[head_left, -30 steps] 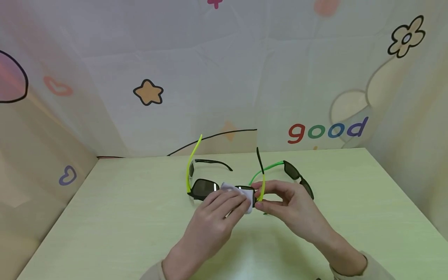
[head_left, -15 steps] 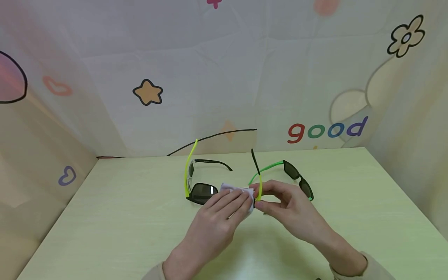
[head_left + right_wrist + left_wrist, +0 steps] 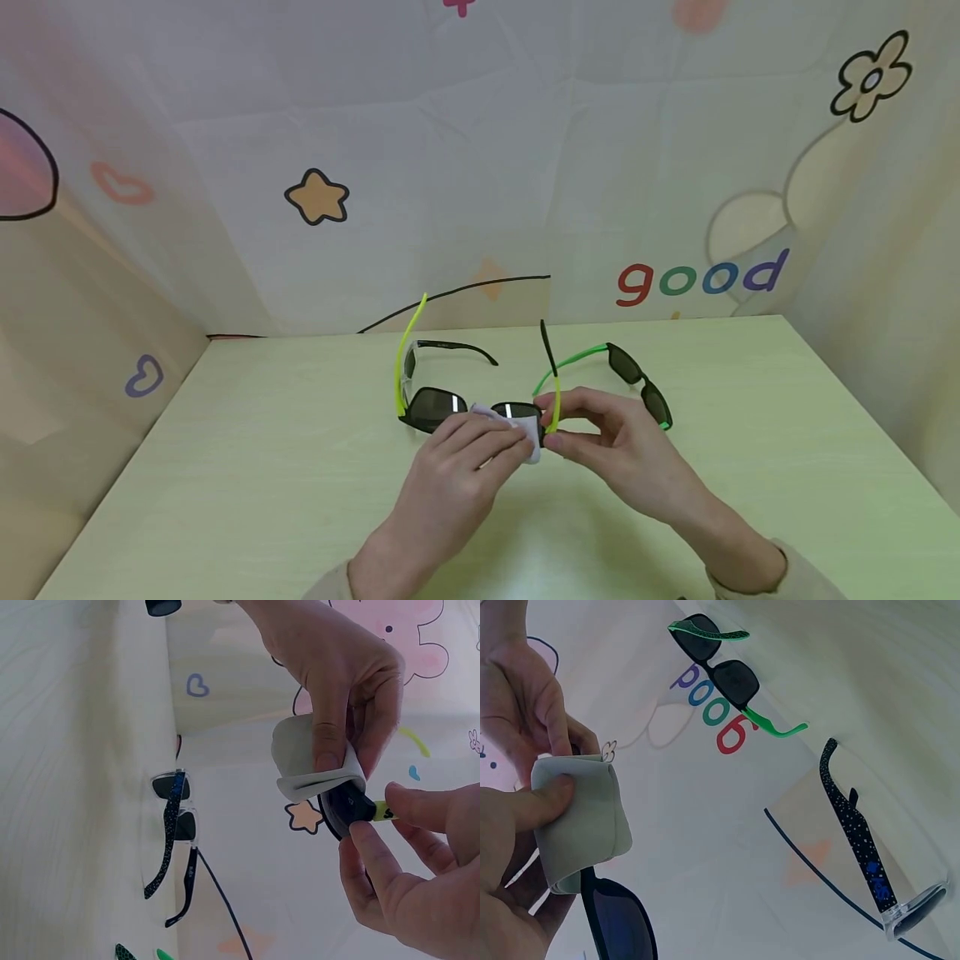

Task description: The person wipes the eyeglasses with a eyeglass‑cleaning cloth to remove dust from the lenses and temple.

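The left hand pinches the cloth against the yellow-armed sunglasses, thumb opposing fingers. The right hand clamps one hinge corner between thumb and fingertips, above the table.

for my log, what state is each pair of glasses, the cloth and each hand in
yellow glasses: held, unfolded
cloth: folded, partly covering one lens
clear glasses: unfolded, on table
green glasses: unfolded, on table
left hand: pinching cloth
right hand: gripping yellow glasses
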A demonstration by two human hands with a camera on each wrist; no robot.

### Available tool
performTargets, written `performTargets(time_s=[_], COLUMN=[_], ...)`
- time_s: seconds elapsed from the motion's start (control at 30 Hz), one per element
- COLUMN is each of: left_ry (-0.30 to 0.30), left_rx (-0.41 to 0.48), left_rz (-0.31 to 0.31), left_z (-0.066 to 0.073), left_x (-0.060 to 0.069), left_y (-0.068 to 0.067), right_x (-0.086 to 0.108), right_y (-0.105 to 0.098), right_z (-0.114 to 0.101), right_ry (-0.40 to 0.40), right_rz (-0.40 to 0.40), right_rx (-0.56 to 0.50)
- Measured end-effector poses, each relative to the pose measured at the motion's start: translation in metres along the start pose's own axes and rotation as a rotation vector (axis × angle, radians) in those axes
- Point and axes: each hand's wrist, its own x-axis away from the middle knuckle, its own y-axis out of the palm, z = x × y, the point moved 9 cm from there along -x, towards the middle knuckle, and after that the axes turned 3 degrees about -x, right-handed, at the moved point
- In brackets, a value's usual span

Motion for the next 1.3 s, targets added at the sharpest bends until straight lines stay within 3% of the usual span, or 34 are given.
performTargets(time_s=[0.33,0.63,0.87,1.13,1.3], left_ry=[0.010,0.028,0.002,0.020,0.025], left_rx=[-0.032,-0.093,-0.072,-0.060,-0.047], left_rz=[-0.001,-0.120,-0.200,-0.083,-0.061], left_z=[0.002,0.006,0.005,0.004,0.003], left_x=[0.000,0.003,0.004,0.001,0.001], left_y=[0.001,0.013,0.021,0.010,0.007], right_x=[0.000,0.000,0.000,0.000,-0.001], right_y=[-0.001,0.000,-0.001,-0.003,-0.005], right_z=[0.002,0.002,0.002,0.004,0.003], right_ry=[0.027,-0.001,-0.007,0.036,0.046], right_rz=[0.022,-0.010,-0.027,-0.011,0.013], right_rx=[0.018,0.027,0.048,0.034,0.081])
